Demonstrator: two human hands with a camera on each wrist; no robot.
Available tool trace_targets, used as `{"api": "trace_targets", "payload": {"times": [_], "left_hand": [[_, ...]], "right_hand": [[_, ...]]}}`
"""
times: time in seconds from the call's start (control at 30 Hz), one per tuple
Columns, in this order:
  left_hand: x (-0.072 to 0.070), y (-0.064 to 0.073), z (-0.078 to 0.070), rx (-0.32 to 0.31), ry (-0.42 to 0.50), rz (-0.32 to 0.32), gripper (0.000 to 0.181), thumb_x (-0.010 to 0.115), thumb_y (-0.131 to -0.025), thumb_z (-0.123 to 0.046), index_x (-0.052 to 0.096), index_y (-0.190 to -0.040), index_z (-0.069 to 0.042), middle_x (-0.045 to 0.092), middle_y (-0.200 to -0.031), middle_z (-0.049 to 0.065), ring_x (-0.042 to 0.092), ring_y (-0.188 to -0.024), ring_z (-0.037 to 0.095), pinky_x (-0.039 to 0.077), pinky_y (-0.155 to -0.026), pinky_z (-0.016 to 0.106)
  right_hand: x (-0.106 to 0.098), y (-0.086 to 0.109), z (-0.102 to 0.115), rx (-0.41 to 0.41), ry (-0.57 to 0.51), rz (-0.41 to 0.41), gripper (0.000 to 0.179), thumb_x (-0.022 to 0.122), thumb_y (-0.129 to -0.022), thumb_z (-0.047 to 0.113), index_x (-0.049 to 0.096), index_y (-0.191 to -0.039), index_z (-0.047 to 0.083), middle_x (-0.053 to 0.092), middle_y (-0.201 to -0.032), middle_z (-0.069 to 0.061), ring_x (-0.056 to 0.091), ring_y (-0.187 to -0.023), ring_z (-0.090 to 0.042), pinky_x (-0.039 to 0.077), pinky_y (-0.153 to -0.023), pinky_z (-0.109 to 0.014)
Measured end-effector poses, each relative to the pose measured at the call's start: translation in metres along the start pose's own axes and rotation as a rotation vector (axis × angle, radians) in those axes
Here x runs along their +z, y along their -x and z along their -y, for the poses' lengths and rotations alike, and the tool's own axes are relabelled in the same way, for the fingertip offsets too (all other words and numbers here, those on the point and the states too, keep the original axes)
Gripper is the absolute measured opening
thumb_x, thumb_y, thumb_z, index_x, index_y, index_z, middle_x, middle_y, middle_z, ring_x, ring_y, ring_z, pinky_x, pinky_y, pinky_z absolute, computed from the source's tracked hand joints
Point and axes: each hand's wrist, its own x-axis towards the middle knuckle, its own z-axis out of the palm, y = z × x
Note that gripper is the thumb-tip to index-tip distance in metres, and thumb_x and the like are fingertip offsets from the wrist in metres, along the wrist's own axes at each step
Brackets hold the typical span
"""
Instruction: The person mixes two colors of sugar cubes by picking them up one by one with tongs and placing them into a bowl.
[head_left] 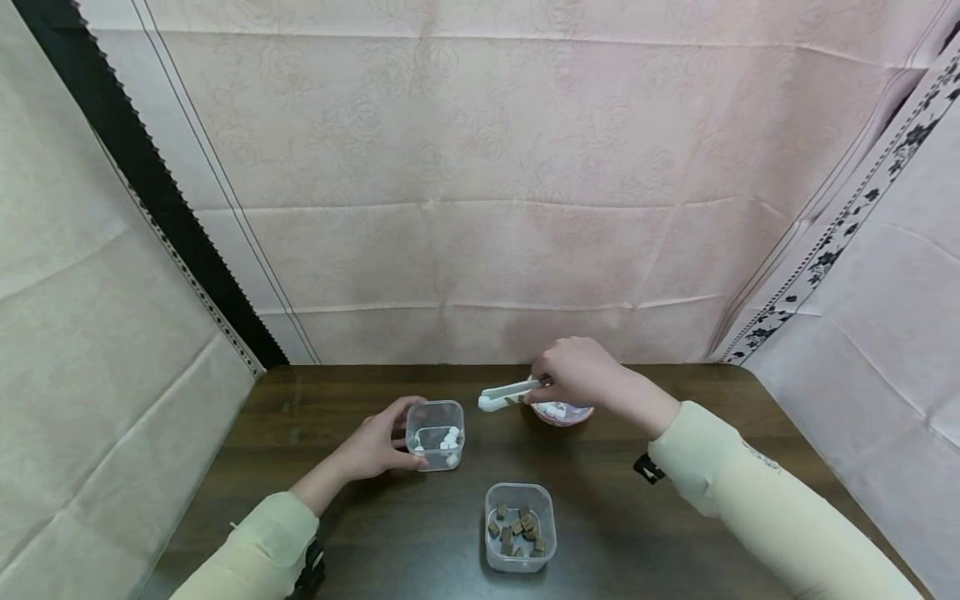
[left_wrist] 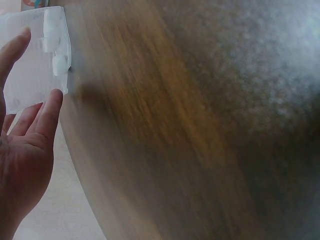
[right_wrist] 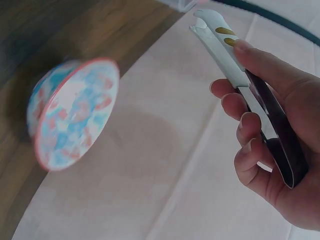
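My left hand [head_left: 378, 442] grips a clear plastic container [head_left: 435, 410] from its left side, thumb in front and fingers behind. Several small white pieces [left_wrist: 60, 65] lie inside it, towards the right. In my right hand [head_left: 581, 371] is a pair of tongs [right_wrist: 270, 115] with white ends and a metal handle, the ends pointing left towards the container. Something small and white shows at the tips, but I cannot tell whether it is a held piece. Below the right hand stands a patterned bowl [right_wrist: 77, 115] with a red rim, partly hidden in the head view, with white pieces in it.
A second clear container [head_left: 521, 565] holding several small brown cubes stands nearer the front of the dark wooden table [head_left: 630, 533]. Pale cloth [head_left: 480, 167] hangs behind the table, with more cloth on both sides.
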Motion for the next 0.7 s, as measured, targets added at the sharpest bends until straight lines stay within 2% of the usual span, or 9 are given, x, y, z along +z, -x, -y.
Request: {"api": "trace_targets", "payload": {"times": [0.13,0.27,0.33,0.5,0.57,0.7], "left_hand": [[0.0,0.0,0.0,-0.003,-0.01,0.0,0.093,0.095,-0.082,-0.014,0.041,-0.157,-0.012,0.052,-0.15,0.021,0.054,-0.139,0.045,0.059,-0.105,0.048],[-0.001,0.001,-0.001,-0.005,-0.017,0.0,0.092,0.095,-0.082,-0.015,0.041,-0.157,-0.012,0.052,-0.15,0.021,0.053,-0.14,0.046,0.059,-0.105,0.048],[-0.001,0.001,-0.001,-0.009,-0.021,-0.001,0.093,0.095,-0.082,-0.015,0.041,-0.157,-0.012,0.051,-0.151,0.02,0.053,-0.14,0.045,0.059,-0.105,0.048],[-0.001,0.001,-0.004,-0.01,-0.031,-0.008,0.092,0.096,-0.081,-0.015,0.042,-0.157,-0.013,0.052,-0.15,0.02,0.054,-0.139,0.044,0.059,-0.104,0.047],[0.0,0.001,-0.004,-0.007,-0.034,-0.009,0.092,0.096,-0.081,-0.014,0.042,-0.157,-0.012,0.052,-0.15,0.021,0.054,-0.139,0.046,0.059,-0.104,0.048],[0.001,0.001,-0.005,-0.022,-0.026,-0.012,0.092,0.096,-0.081,-0.014,0.043,-0.156,-0.013,0.052,-0.151,0.02,0.053,-0.14,0.045,0.059,-0.105,0.047]], "right_hand": [[-0.001,0.014,-0.016,0.043,0.012,0.008,0.033,0.088,-0.086,0.042,0.068,-0.066,0.024,0.056,-0.063,0.012,0.05,-0.058,-0.014,0.044,-0.05,-0.036],[0.0,0.026,-0.03,0.094,0.012,0.02,0.034,0.087,-0.086,0.041,0.067,-0.064,0.024,0.062,-0.065,0.009,0.058,-0.059,-0.018,0.049,-0.051,-0.04],[0.002,0.031,-0.036,0.121,0.0,0.028,0.037,0.087,-0.087,0.041,0.065,-0.063,0.023,0.061,-0.064,0.009,0.056,-0.058,-0.017,0.047,-0.05,-0.039],[0.009,0.04,-0.052,0.188,-0.025,0.059,0.049,0.088,-0.087,0.04,0.053,-0.058,0.021,0.045,-0.058,0.01,0.038,-0.056,-0.012,0.028,-0.049,-0.031],[0.013,0.043,-0.058,0.207,-0.023,0.073,0.048,0.088,-0.087,0.039,0.054,-0.059,0.021,0.044,-0.058,0.01,0.036,-0.056,-0.012,0.026,-0.05,-0.03],[0.02,0.046,-0.067,0.247,-0.025,0.112,0.041,0.088,-0.088,0.037,0.06,-0.062,0.02,0.049,-0.058,0.008,0.04,-0.056,-0.013,0.029,-0.05,-0.03]]}}
